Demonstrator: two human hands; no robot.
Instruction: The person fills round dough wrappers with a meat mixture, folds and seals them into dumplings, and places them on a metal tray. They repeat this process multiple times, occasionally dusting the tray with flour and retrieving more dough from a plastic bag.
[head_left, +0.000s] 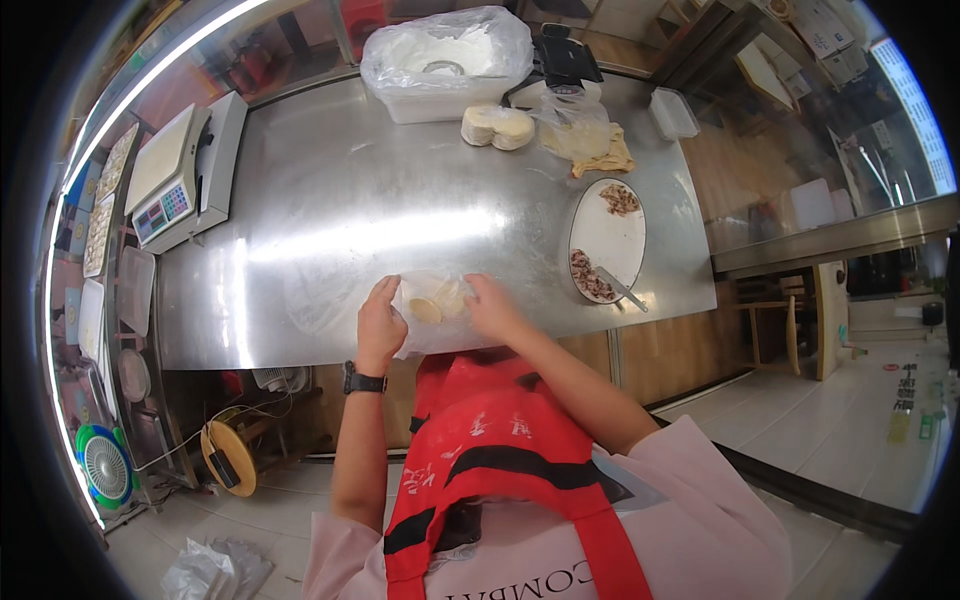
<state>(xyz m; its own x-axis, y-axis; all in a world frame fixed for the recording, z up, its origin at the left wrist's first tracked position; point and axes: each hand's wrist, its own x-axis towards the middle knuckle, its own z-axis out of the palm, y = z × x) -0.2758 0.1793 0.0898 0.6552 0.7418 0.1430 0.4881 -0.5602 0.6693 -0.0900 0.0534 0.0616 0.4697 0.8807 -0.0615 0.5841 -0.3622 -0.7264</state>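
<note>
A thin clear plastic bag (418, 343) lies at the steel table's near edge, with pale round dough wrappers (426, 310) in or under it. My left hand (381, 319), below it a black wristwatch, is at the bag's left edge, fingers curled on the plastic. At its right edge my right hand (491, 304) pinches the plastic between thumb and fingers. Off to the right sits an oval white tray (611, 240) with minced meat filling (587, 277) and a metal spatula (622, 289). Stacked round wrappers (497, 127) stand farther back.
A tub of flour lined with plastic (442, 67) stands at the back edge, near a plastic-covered dough piece (604, 154) and a clear plastic container (673, 114). A digital scale (169, 180) is at the left end. The steel table (337, 180) has its near edge against the red apron.
</note>
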